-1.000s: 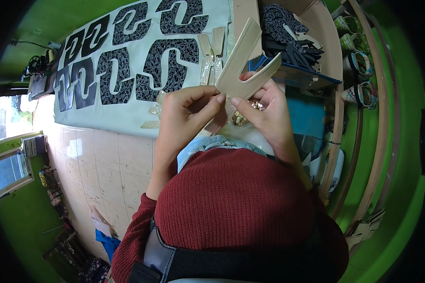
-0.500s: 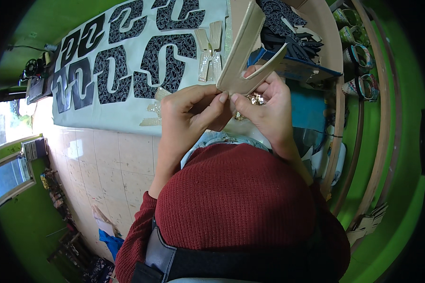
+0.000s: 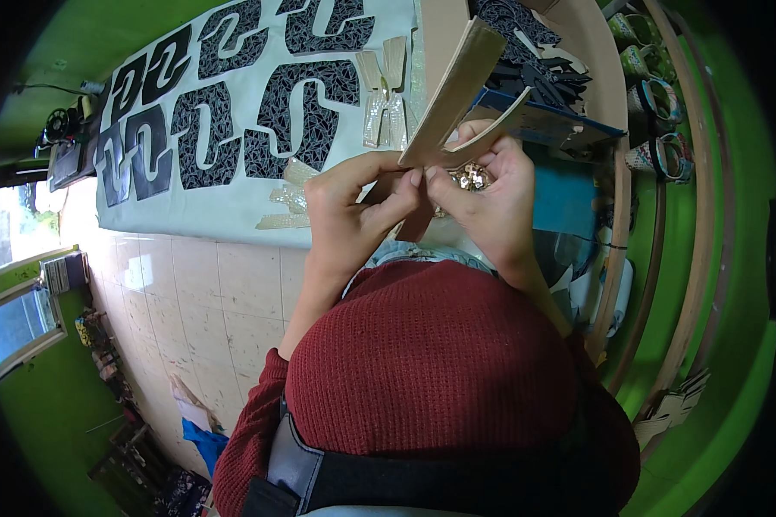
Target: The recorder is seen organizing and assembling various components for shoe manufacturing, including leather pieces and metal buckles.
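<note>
Before my chest, both hands hold a beige, leather-like strap piece [image 3: 457,86] with a wide band pointing up and a narrower curved strip to its right. My left hand [image 3: 349,207] is closed, thumb and forefinger pinching its lower edge. My right hand [image 3: 491,202] pinches right beside it, thumb tip close to the left thumb, other fingers behind the narrow strip. A shiny gold ornament [image 3: 472,177] shows by the right hand; how it is attached I cannot tell. A brownish flap [image 3: 416,222] hangs below the fingers. Shiny beige strap pieces [image 3: 289,198] lie beyond the left hand.
Black patterned curved cut-outs [image 3: 302,116] lie in rows on the pale-covered table [image 3: 233,211]. Another shiny beige strap set [image 3: 384,103] is at its far side. A cardboard box [image 3: 608,60] holds black scraps. At right, finished sandals [image 3: 660,155] sit on a wooden rack [image 3: 698,172].
The beige piece has tilted to the right, its wide band leaning further over. The brownish flap and gold ornament show more. My left hand has shifted slightly right.
</note>
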{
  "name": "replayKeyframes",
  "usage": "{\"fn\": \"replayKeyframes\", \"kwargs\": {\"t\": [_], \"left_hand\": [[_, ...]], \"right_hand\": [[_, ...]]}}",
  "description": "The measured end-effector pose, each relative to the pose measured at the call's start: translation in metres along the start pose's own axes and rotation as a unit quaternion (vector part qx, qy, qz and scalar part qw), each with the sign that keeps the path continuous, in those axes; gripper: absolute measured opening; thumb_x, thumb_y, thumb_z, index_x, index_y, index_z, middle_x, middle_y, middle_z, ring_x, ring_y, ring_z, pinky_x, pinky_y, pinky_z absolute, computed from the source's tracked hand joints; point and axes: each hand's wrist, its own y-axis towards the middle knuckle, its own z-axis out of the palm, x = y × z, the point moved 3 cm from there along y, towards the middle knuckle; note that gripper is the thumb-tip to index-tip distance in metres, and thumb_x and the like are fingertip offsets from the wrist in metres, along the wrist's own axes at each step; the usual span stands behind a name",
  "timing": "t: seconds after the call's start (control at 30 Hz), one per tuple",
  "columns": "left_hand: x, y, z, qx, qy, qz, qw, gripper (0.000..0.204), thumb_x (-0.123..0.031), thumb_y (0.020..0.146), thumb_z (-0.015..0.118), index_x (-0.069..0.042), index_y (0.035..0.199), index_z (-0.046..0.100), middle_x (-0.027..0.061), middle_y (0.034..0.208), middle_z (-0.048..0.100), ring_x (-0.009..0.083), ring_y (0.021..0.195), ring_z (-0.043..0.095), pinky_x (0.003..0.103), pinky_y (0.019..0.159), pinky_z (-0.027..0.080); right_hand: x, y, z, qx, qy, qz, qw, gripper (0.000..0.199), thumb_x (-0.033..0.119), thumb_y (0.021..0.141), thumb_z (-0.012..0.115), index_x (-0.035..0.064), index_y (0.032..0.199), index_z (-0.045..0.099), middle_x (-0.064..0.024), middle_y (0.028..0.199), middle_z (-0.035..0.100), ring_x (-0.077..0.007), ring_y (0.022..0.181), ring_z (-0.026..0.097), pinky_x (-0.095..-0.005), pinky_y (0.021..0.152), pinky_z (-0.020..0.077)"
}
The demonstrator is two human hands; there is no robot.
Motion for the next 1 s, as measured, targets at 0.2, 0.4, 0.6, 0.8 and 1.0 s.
{"fn": "replayKeyframes", "kwargs": {"t": [0.2,0.4,0.6,0.8,1.0], "left_hand": [[0.012,0.002,-0.001,0.013,-0.119,-0.039,0.992,0.013,-0.006,0.073,0.065,0.005,0.079,0.062,0.0051,0.065,0.062,0.0063,0.052,0.054,0.019,0.046,0.041],[0.019,-0.001,0.000,0.054,-0.240,-0.139,0.959,0.017,-0.008,0.078,0.062,0.008,0.080,0.059,0.0093,0.059,0.060,0.0012,0.034,0.041,0.016,0.029,0.026],[0.016,0.000,-0.001,0.067,-0.221,-0.119,0.966,0.016,-0.007,0.078,0.063,0.008,0.082,0.060,0.0086,0.065,0.062,0.0068,0.051,0.055,0.018,0.045,0.043],[0.024,-0.001,-0.003,0.117,-0.255,-0.179,0.943,0.017,-0.007,0.077,0.065,0.007,0.085,0.061,0.0071,0.069,0.061,0.0073,0.060,0.057,0.019,0.054,0.046],[0.030,-0.003,-0.005,0.121,-0.286,-0.157,0.937,0.020,-0.004,0.076,0.065,0.008,0.091,0.058,0.0080,0.072,0.061,0.0061,0.057,0.054,0.018,0.050,0.044]], "right_hand": [[-0.010,0.005,-0.003,0.042,0.031,0.090,0.995,0.030,0.003,0.070,0.064,-0.0041,0.097,0.051,-0.0097,0.082,0.062,-0.0109,0.077,0.058,-0.0238,0.066,0.0470],[-0.010,0.006,-0.002,0.081,0.053,0.095,0.991,0.032,0.003,0.073,0.061,-0.0054,0.103,0.050,-0.0113,0.083,0.062,-0.0100,0.075,0.058,-0.0224,0.064,0.0476],[-0.012,0.006,-0.002,0.079,0.084,0.109,0.987,0.033,0.003,0.073,0.060,-0.0052,0.103,0.050,-0.0112,0.083,0.063,-0.0092,0.074,0.058,-0.0217,0.063,0.0478],[-0.020,0.007,-0.002,0.074,0.148,0.168,0.972,0.036,0.003,0.071,0.062,-0.0042,0.104,0.050,-0.0115,0.085,0.063,-0.0098,0.073,0.059,-0.0217,0.063,0.0479],[-0.017,0.005,-0.002,0.077,0.135,0.139,0.978,0.039,0.003,0.070,0.063,-0.0034,0.106,0.049,-0.0110,0.087,0.062,-0.0099,0.077,0.058,-0.0223,0.067,0.0476]]}}
